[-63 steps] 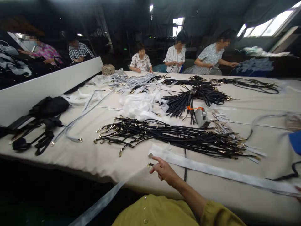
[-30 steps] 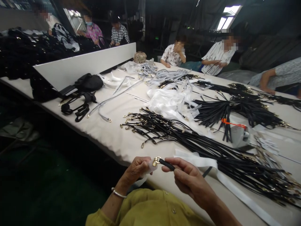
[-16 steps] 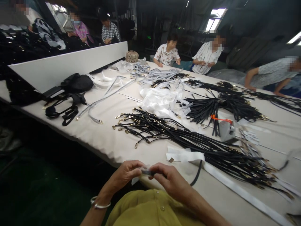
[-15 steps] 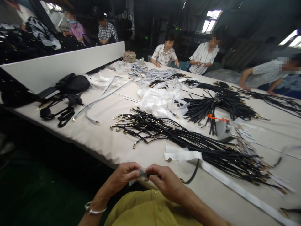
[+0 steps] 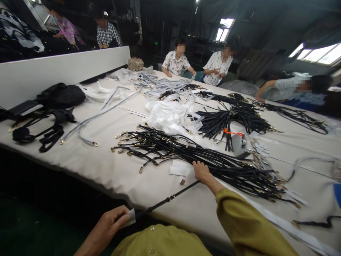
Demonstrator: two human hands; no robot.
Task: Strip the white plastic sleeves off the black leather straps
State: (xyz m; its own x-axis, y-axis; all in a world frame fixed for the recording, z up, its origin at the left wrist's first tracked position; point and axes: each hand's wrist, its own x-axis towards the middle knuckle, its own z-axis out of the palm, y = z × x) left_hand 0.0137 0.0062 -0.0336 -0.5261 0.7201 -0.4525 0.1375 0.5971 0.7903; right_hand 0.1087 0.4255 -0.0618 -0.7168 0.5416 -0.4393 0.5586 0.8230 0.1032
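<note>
My left hand [image 5: 114, 220], low at the table's near edge, pinches a small piece of whitish wrapping [image 5: 131, 217] at the end of a black strap [image 5: 160, 204]. That strap has gold buckle fittings and slants up to the right, towards my other hand. My right hand [image 5: 201, 172] is stretched out over the near side of a pile of black straps [image 5: 213, 156], beside a white strip [image 5: 177, 169]. Its fingers are curled downward; what they grip is hidden under them. The pile's straps carry gold clasps at their ends.
Crumpled white wrapping [image 5: 170, 115] lies behind the pile, with a second bundle of black straps [image 5: 231, 122] to its right. Grey straps [image 5: 80, 128] and a black bag [image 5: 62, 98] lie on the left. Several people work around the table's far side.
My hands were together at the near edge over a small greyish piece; now they are apart. The right has reached forward to the pile, and a strap stretches between them. The view has turned right.
</note>
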